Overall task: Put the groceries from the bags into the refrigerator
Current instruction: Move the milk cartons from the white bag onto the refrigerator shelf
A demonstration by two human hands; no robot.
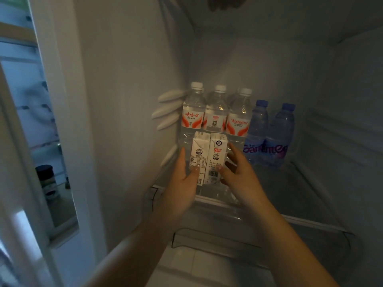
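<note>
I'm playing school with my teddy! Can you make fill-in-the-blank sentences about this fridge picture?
1. The left hand and right hand hold ____ white cartons.
2. The Wahaha bottles have ____ caps.
3. The Ganten bottles have ____ caps.
4. The cartons are in ____ of the bottles.

Answers: two; white; blue; front

Both my bare forearms reach forward and upward from the bottom of the view, converging toward each other. My left hand [182, 172] is turned palm inward, fingers extended upward and thumb crossing inward, pressing. My right hand [236, 168] mirrors it from the other side, fingers spread and slightly curled, thumb tip pointing in toward the left thumb.
</note>
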